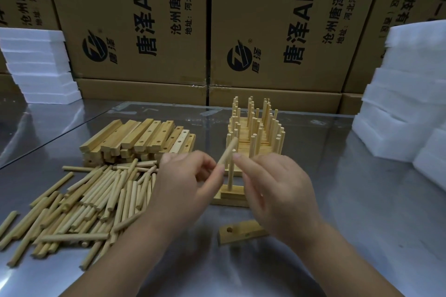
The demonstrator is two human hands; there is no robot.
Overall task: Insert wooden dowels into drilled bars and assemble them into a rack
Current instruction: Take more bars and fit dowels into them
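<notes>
My left hand (185, 183) pinches the lower end of a wooden dowel (228, 150), which tilts up to the right. My right hand (272, 185) hovers just right of it, fingers loosely bent and reaching toward the dowel; I cannot tell whether they touch it. A drilled bar (237, 232) lies flat on the steel table below my right wrist, partly hidden. Behind my hands stands a bar with upright dowels (230, 190), and further back a group of finished bars with dowels (255, 128). A heap of loose dowels (79, 202) lies at the left.
A stack of drilled bars (137, 140) sits behind the loose dowels. White foam slabs are stacked at the back left (38, 65) and at the right (410, 94). Cardboard boxes (217, 24) wall off the back of the steel table (362, 212).
</notes>
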